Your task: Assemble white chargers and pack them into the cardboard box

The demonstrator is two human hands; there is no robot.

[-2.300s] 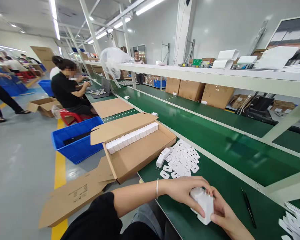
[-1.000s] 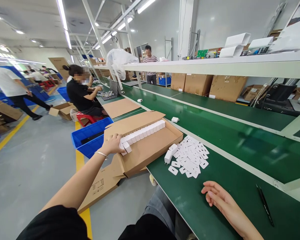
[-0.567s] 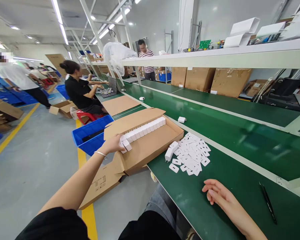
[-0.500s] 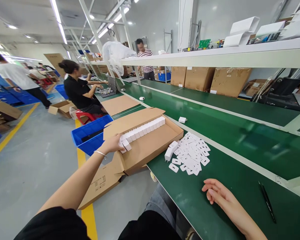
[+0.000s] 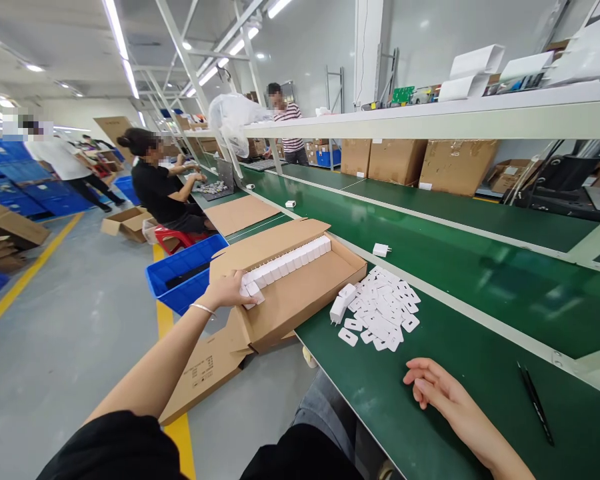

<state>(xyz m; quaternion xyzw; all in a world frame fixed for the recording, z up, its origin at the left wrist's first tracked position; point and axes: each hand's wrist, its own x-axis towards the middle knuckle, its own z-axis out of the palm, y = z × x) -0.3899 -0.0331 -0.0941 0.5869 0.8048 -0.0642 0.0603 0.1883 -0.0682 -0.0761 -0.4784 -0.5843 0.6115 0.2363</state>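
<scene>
My left hand [image 5: 226,289] reaches into an open cardboard box [image 5: 300,293], its fingers closed around a white plug charger [image 5: 253,291] at the near-left end of a row. The other white chargers [image 5: 290,260] stand side by side along the box's far wall. My fingers partly hide the held charger. My right hand [image 5: 435,387] is over the green table with nothing in it, fingers loosely curled and apart. Between the box and that hand lie a heap of white slotted cards [image 5: 380,307] and two loose white chargers [image 5: 338,309].
A conveyor belt [image 5: 460,287] runs beyond the table edge, carrying a white charger [image 5: 381,250] and a smaller-looking one [image 5: 291,204]. A black pen [image 5: 536,403] lies at right. A blue bin [image 5: 185,273] stands left of the box. A co-worker [image 5: 160,183] sits further along.
The chargers on the belt have moved right. My left hand has shifted slightly right with the charger, closer to the row. The right hand stays put. A person at far left has walked right.
</scene>
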